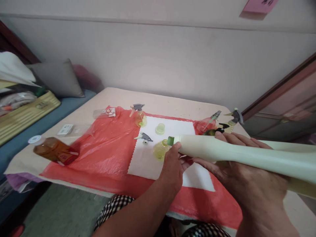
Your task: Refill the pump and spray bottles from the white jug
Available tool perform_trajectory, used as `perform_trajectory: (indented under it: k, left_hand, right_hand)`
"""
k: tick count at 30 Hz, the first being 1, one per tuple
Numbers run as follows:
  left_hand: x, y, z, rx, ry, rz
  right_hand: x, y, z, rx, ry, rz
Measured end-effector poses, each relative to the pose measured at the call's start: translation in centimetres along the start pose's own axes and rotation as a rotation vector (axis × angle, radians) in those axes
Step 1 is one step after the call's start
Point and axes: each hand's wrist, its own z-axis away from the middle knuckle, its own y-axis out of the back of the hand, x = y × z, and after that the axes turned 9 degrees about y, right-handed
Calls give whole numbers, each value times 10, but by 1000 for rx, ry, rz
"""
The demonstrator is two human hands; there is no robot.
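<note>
A large pale green plastic jug (237, 151) lies tilted almost level in both my hands, its green-looking mouth pointing left. My left hand (174, 164) is closed around the jug's neck. My right hand (251, 177) grips the jug further back, fingers wrapped over its far side. Beneath the jug's mouth stands an uncapped clear yellowish bottle (160, 151) on a white scalloped sheet (144, 166). I cannot see any liquid running from the jug. Beside that bottle lies a loose grey spray head (145, 137). Behind it sits a small clear yellowish cup (160, 128).
A spray bottle (141, 118) stands on the red plastic sheet (108, 151). More spray bottles, including one with a grey trigger (235, 116), stand right. At left are an amber liquid bottle (54, 149) and clear packaging (104, 113). A wall backs the table.
</note>
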Motion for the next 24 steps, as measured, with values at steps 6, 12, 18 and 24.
perform_trajectory:
  k: [6, 12, 18, 24]
  left_hand:
    - [-1, 1, 0, 16, 5, -9]
    - [-3, 2, -1, 28, -4, -35]
    - [-9, 4, -1, 37, -28, -98]
    - [-10, 4, 4, 0, -40, -148]
  right_hand:
    - [0, 0, -1, -11, -11, -6]
    - [1, -3, 1, 5, -17, -21]
    - [9, -17, 9, 108, -50, -30]
    - [21, -45, 31, -53, -436, -17]
